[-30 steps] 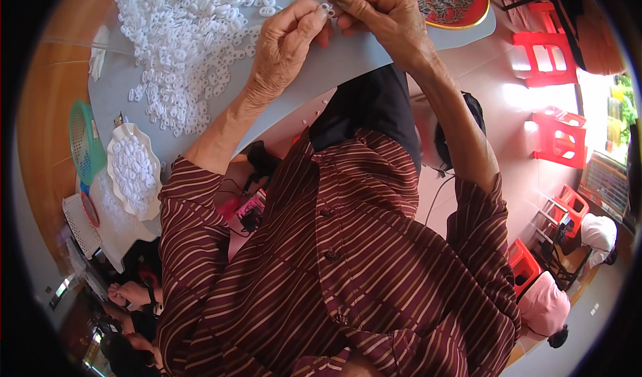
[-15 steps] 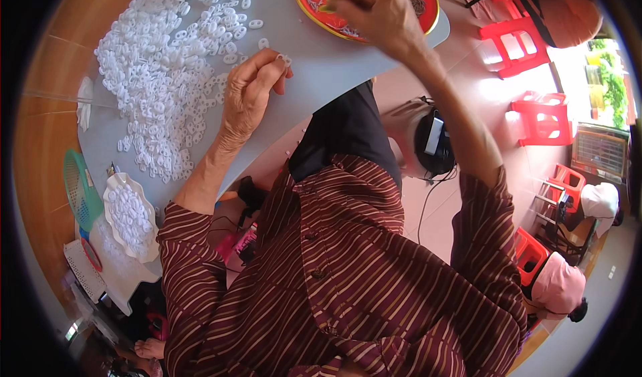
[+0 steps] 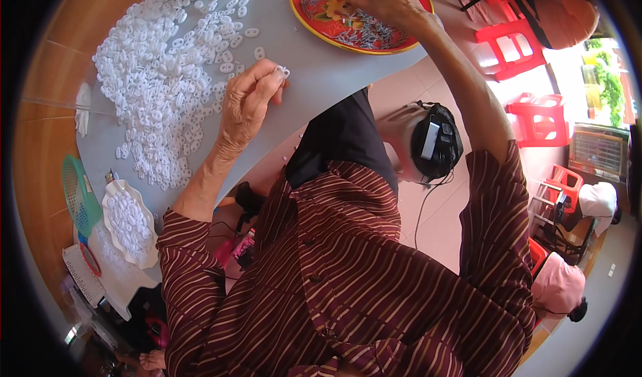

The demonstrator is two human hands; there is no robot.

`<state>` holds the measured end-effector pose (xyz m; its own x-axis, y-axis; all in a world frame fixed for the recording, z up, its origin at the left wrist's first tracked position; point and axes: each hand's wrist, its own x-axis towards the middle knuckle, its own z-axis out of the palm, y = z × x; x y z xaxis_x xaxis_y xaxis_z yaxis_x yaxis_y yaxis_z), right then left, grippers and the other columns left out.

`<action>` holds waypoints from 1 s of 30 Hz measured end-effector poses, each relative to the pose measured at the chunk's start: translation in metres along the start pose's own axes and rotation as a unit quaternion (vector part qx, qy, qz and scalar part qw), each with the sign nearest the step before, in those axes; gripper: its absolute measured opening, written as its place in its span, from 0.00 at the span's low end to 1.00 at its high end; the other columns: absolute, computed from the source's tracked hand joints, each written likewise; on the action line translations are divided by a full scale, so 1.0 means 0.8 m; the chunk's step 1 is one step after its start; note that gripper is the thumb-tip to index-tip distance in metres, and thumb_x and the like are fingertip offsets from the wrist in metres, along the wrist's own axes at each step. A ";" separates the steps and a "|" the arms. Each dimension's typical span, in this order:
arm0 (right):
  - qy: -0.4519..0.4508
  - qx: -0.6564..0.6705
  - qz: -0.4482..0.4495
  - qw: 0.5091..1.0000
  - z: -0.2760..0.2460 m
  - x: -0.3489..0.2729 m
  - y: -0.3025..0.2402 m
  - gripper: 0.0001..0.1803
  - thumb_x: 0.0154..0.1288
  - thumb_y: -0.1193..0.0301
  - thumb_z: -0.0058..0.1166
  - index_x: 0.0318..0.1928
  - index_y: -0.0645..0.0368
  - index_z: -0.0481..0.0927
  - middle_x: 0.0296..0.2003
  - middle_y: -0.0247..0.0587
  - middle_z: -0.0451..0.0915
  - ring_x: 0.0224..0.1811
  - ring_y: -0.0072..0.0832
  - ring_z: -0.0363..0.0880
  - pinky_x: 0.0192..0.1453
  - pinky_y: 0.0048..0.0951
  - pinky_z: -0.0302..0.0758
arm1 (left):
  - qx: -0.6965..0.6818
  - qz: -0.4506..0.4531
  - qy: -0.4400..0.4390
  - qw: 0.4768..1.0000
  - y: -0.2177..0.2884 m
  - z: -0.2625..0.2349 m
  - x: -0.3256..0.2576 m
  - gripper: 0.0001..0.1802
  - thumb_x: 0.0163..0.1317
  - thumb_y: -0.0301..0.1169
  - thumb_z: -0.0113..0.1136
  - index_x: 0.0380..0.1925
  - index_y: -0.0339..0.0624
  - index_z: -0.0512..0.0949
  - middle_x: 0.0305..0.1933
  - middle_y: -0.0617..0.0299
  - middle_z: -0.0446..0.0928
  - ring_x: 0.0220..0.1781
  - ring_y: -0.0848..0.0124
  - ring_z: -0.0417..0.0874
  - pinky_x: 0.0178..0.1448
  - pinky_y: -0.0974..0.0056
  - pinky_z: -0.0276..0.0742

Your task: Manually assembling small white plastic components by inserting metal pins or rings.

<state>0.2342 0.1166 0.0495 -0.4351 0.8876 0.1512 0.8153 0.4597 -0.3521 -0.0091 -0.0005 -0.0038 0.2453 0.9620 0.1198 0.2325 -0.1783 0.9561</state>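
My left hand [image 3: 251, 99] is closed above the grey table. Between its thumb and forefinger it pinches a small white oval plastic piece with holes [image 3: 283, 71]. Beside it spreads a large heap of similar white pieces [image 3: 154, 76]. At the top, my right hand [image 3: 388, 1] reaches over a round red tray with a yellow rim [image 3: 299, 23]. Many small grey metal pins or screws [image 3: 374, 35] lie in that tray. The right fingertips are drawn together just over the tray's contents; whether they hold a pin cannot be made out.
A scalloped white dish of white pieces [image 3: 128, 222] sits at the table's left end, near a green plastic basket [image 3: 79, 193]. Red stools [image 3: 511, 46] stand on the tiled floor to the right. A black-covered object with a cable [image 3: 435, 143] is beside my leg. Other people sit at lower right.
My right hand has moved up and slightly left over the tray, uncovering more grey pieces. My left hand stays nearly in place, still pinching the white piece. The view has shifted slightly.
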 end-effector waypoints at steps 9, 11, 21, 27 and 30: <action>-0.024 -0.067 0.010 0.997 0.005 0.012 -0.010 0.10 0.52 0.71 0.53 0.30 0.66 0.80 0.29 0.57 0.79 0.36 0.47 0.79 0.42 0.43 0.75 | 0.008 0.006 0.000 1.000 0.002 -0.001 -0.002 0.13 0.63 0.34 0.48 0.25 0.35 0.73 0.16 0.64 0.67 0.21 0.78 0.67 0.29 0.70 0.64; -0.007 -0.085 0.049 0.995 0.015 0.018 0.000 0.10 0.52 0.72 0.52 0.29 0.67 0.80 0.28 0.59 0.79 0.36 0.48 0.79 0.41 0.44 0.75 | 0.014 0.008 0.003 1.000 0.003 0.001 -0.002 0.14 0.63 0.34 0.49 0.24 0.35 0.73 0.17 0.63 0.68 0.21 0.77 0.68 0.29 0.70 0.65; 0.049 0.182 -0.025 0.982 -0.002 -0.018 -0.061 0.10 0.49 0.68 0.58 0.26 0.63 0.80 0.26 0.54 0.79 0.29 0.41 0.80 0.32 0.40 0.75 | -0.031 -0.002 0.010 0.999 -0.008 0.000 -0.001 0.14 0.61 0.33 0.48 0.23 0.34 0.74 0.20 0.63 0.72 0.22 0.77 0.68 0.30 0.70 0.66; 0.009 0.482 0.097 0.871 0.081 -0.075 -0.097 0.09 0.57 0.71 0.57 0.36 0.62 0.83 0.24 0.33 0.81 0.25 0.15 0.77 0.29 0.18 0.75 | -0.063 -0.004 0.004 0.998 -0.008 -0.007 0.001 0.14 0.60 0.33 0.48 0.22 0.34 0.73 0.18 0.65 0.67 0.24 0.78 0.66 0.31 0.72 0.62; 0.015 0.530 0.101 0.842 0.098 -0.084 -0.098 0.08 0.61 0.71 0.56 0.38 0.62 0.82 0.25 0.31 0.81 0.28 0.14 0.78 0.32 0.18 0.74 | -0.046 -0.002 -0.001 0.999 0.001 -0.005 -0.001 0.14 0.61 0.33 0.47 0.22 0.34 0.72 0.18 0.65 0.66 0.24 0.78 0.66 0.31 0.71 0.63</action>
<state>0.1701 0.0186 -0.0055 -0.3048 0.9524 0.0071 0.0655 0.0284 -0.9975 -0.0131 -0.0005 -0.0022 0.2463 0.9624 0.1147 0.1465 -0.1539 0.9772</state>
